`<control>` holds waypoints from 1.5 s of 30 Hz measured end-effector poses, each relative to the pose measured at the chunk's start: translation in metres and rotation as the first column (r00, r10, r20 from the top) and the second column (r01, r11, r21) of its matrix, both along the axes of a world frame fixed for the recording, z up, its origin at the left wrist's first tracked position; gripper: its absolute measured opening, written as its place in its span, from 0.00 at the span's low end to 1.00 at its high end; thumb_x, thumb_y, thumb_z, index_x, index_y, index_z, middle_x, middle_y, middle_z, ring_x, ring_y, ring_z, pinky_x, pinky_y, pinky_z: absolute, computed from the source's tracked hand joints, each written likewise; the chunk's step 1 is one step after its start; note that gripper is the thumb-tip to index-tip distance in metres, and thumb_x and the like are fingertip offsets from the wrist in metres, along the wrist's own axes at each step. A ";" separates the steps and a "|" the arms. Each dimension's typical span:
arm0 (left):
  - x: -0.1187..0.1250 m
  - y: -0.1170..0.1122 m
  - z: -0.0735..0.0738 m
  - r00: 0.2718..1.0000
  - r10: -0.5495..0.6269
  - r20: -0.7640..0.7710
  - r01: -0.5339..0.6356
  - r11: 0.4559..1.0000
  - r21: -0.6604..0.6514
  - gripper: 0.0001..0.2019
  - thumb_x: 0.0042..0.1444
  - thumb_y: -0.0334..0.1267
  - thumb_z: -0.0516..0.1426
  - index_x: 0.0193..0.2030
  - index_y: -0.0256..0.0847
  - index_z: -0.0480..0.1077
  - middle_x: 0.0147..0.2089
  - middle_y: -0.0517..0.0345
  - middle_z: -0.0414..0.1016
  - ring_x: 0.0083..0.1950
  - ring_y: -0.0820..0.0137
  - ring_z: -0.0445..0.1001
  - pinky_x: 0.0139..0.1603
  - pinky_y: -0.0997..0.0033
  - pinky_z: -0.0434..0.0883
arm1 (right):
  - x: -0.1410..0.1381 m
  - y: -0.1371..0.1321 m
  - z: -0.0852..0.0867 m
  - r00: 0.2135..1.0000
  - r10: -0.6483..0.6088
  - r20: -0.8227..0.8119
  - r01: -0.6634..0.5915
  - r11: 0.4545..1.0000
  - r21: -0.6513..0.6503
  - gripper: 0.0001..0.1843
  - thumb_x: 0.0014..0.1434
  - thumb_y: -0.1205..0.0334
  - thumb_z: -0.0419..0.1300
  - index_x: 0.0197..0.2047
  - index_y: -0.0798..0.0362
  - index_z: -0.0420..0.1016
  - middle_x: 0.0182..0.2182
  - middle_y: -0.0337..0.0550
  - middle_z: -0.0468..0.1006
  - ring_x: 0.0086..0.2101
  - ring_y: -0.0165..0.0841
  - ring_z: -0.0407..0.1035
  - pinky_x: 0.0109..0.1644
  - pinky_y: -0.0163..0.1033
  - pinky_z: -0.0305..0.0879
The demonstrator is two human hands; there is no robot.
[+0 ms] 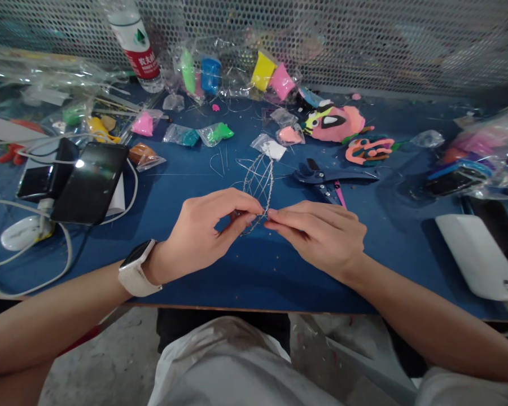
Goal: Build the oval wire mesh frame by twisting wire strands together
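Note:
Between my hands is a leaf-shaped wire frame (271, 179) made of twisted silvery wire, with thinner wires crossing inside it. Thumb and fingers of my left hand (214, 225) pinch the frame's near end. My right hand (322, 234) closes its fingertips on the same end from the right, almost touching the left fingertips. What exactly lies between the right fingertips is too small to make out fully, but it is at the wire. Beyond the right hand lie dark blue pliers (322, 176) with a pink part. Loose wire pieces (220, 160) rest left of the frame.
Small bags of coloured clay (215, 133) are scattered along the back, near a water bottle (138, 48) and a perforated metal panel (364, 45). A phone (91, 183) with white cables lies left; a white power bank (476, 256) lies right. Pink clay figures (342, 125) sit behind the pliers.

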State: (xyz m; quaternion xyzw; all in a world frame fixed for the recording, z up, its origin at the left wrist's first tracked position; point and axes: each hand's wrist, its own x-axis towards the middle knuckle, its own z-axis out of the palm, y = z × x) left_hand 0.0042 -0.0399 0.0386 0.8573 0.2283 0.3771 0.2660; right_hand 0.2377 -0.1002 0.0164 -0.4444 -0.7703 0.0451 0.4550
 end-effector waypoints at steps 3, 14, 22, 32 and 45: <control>-0.001 0.001 0.001 1.000 -0.003 -0.020 0.003 0.999 -0.038 0.07 0.72 0.29 0.60 0.46 0.43 0.80 0.46 0.57 0.88 0.46 0.70 0.86 0.44 0.73 0.82 | -0.003 0.001 0.000 1.000 0.015 -0.015 -0.015 0.999 0.044 0.05 0.64 0.59 0.76 0.42 0.37 0.88 0.34 0.34 0.90 0.29 0.35 0.83 0.34 0.42 0.81; -0.002 0.001 -0.002 0.987 -0.104 0.119 0.141 0.917 -0.374 0.06 0.71 0.30 0.61 0.47 0.40 0.81 0.48 0.53 0.86 0.38 0.73 0.85 0.36 0.78 0.82 | -0.008 0.000 -0.003 0.990 0.020 -0.139 -0.024 0.999 -0.027 0.06 0.65 0.63 0.75 0.40 0.39 0.88 0.36 0.36 0.91 0.32 0.36 0.86 0.33 0.41 0.82; -0.004 0.003 -0.005 0.989 -0.121 0.084 0.134 0.975 -0.175 0.09 0.72 0.28 0.58 0.47 0.41 0.80 0.47 0.52 0.86 0.38 0.74 0.84 0.32 0.79 0.80 | -0.006 0.000 -0.005 0.994 0.024 -0.107 -0.029 0.999 -0.045 0.02 0.67 0.60 0.74 0.42 0.42 0.89 0.35 0.37 0.91 0.31 0.35 0.85 0.34 0.38 0.81; -0.004 0.004 -0.005 0.995 -0.075 0.061 0.059 0.973 0.223 0.11 0.71 0.24 0.59 0.47 0.43 0.79 0.47 0.57 0.87 0.44 0.75 0.86 0.42 0.81 0.79 | -0.017 0.000 0.008 0.776 -0.011 -0.631 -0.412 0.749 -0.520 0.14 0.62 0.51 0.77 0.33 0.52 0.85 0.25 0.39 0.84 0.22 0.29 0.77 0.22 0.31 0.69; -0.007 0.010 -0.013 0.997 -0.025 0.076 -0.001 0.944 0.330 0.08 0.74 0.27 0.56 0.49 0.41 0.76 0.48 0.57 0.85 0.42 0.76 0.84 0.32 0.80 0.72 | 0.021 0.058 0.038 0.957 0.082 -0.278 -0.210 0.857 -0.470 0.19 0.71 0.46 0.66 0.37 0.51 0.86 0.25 0.41 0.84 0.20 0.29 0.72 0.22 0.34 0.66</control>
